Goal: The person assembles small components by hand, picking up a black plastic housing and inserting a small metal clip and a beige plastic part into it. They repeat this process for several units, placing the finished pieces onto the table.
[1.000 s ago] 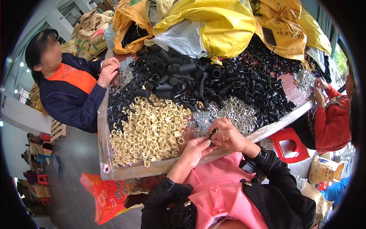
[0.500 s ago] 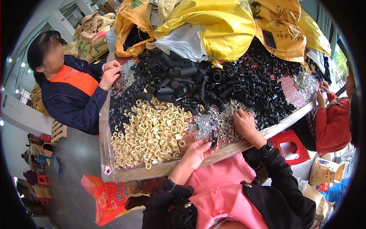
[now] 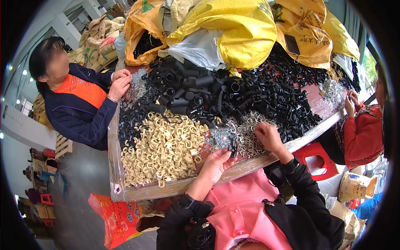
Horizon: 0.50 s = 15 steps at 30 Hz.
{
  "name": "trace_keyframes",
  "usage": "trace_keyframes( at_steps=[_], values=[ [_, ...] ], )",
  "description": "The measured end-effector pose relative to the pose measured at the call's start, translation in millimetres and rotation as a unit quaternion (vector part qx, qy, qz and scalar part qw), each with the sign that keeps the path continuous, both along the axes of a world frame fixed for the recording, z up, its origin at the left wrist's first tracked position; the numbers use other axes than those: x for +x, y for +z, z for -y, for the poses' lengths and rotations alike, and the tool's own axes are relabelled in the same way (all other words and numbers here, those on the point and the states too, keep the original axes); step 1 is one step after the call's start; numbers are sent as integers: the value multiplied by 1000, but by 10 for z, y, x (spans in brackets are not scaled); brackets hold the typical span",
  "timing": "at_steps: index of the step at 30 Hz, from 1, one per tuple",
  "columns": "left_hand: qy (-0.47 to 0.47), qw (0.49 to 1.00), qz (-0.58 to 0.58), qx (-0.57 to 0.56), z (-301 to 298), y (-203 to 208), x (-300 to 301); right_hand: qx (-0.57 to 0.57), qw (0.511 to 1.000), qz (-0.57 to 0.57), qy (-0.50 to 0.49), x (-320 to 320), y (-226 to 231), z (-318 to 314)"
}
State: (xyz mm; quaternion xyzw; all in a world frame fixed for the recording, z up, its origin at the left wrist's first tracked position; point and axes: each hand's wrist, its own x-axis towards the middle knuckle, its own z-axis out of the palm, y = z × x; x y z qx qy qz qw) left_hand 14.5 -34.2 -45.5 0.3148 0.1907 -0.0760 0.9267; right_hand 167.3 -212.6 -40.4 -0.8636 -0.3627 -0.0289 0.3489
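My left hand (image 3: 215, 166) is closed around a small black plastic part (image 3: 233, 146), held upright between thumb and fingers above the table's front edge. My right hand (image 3: 270, 136) is over a pile of silver metal hooks (image 3: 248, 132), its fingers bent and drawn together. Whatever lies between those fingertips is hidden. Between my hands is a heap of tiny shiny metal pieces (image 3: 219, 136). To the left spreads a large pile of cream-coloured curved hooks (image 3: 160, 150).
Behind lie black tubes and parts (image 3: 196, 81), with yellow sacks (image 3: 246, 37) beyond. A wooden rim (image 3: 154, 192) edges the table. One person (image 3: 79, 100) works at the left, another (image 3: 364, 125) at the right. A red stool (image 3: 321, 160) stands by my right arm.
My right hand has shifted slightly at the silver hooks, its fingers now more bunched. The left hand keeps its hold on the black part, nearly unmoved. The whole view has shifted a little.
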Motion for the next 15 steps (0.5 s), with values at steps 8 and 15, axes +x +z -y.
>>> trace_keyframes(
  at_steps=[8,15],
  values=[
    [2,999,34,-19,72,15,49,370,782,-498,58,-134,90,-29],
    [-12,991,120,-56,176,155,107,404,762,-477,169,-343,57,-128]
  ],
)
